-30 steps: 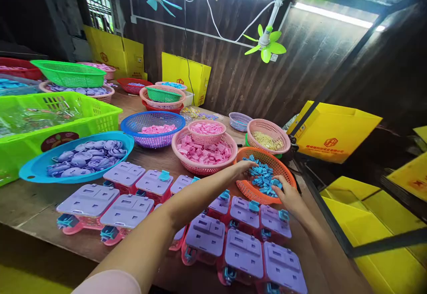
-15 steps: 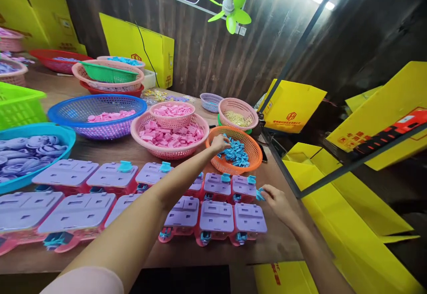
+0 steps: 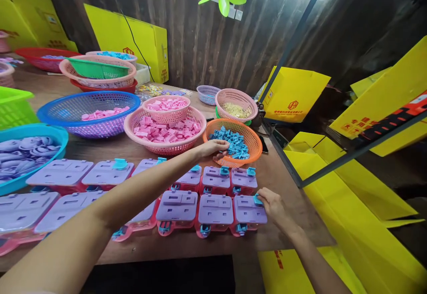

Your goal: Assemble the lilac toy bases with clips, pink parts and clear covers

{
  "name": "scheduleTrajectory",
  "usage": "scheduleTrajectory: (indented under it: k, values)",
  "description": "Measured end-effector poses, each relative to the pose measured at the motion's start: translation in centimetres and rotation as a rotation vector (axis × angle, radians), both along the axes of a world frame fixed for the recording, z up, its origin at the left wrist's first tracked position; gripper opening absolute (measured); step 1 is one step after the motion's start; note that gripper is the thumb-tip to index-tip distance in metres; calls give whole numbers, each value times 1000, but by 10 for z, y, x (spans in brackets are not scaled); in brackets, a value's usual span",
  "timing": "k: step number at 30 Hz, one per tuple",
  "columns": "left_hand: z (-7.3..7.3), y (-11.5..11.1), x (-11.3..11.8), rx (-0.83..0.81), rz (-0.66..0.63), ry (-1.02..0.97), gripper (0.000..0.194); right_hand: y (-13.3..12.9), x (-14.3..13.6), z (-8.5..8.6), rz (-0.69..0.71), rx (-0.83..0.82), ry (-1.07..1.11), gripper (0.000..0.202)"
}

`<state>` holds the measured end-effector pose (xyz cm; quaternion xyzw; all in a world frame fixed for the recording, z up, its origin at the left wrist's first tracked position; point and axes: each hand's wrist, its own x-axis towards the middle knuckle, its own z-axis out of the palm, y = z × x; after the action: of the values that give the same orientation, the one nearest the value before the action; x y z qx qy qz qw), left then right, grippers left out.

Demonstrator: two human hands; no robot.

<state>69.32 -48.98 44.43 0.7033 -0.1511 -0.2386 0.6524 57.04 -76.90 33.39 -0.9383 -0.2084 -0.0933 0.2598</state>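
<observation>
My right hand (image 3: 272,203) pinches a small blue plastic clip (image 3: 257,200) at the upper right corner of the nearest right-hand purple lid (image 3: 250,211). That lid covers a pink box with a blue part at its front. My left hand (image 3: 215,148) is at the front rim of an orange basket (image 3: 256,149), fingers curled together. Small blue plastic pieces (image 3: 233,142) fill the basket behind its fingertips; what the fingers hold, if anything, does not show clearly. Two rows of purple-lidded boxes stand below, and several back-row lids carry a blue clip (image 3: 251,171).
Pink baskets (image 3: 128,129) of pink pieces and a blue basket (image 3: 45,112) stand to the left. Behind the orange basket is a pink basket (image 3: 253,102) of pale yellow pieces. A dark metal frame (image 3: 287,163) and yellow cartons (image 3: 320,205) border the table's right side.
My left hand has drawn back from the blue pieces to the basket's front rim. My right hand has brought its blue clip from beside the boxes onto the front-row lid's corner. The view has shifted.
</observation>
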Motion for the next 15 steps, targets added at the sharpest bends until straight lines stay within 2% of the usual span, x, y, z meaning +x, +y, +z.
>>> scheduleTrajectory:
  k: [3, 6, 9, 12, 15]
  values:
    - [-6, 10, -29, -166, -20, 292, 19, 5, -5, -4, -19, -56, -61, 27]
    - [-16, 16, -50, -161, 22, 403, 24, 5, -10, -13, -38, -102, -129, 27]
    - [-24, 17, -64, -83, -58, 330, 17, 3, -10, -21, -46, -122, -152, 27]
    - [-24, 17, -74, 33, -180, 179, 18, 3, -9, -23, -52, -128, -164, 26]
    - [-20, 14, -80, 302, -249, -38, 30, 3, -10, -19, -56, -116, -158, 25]
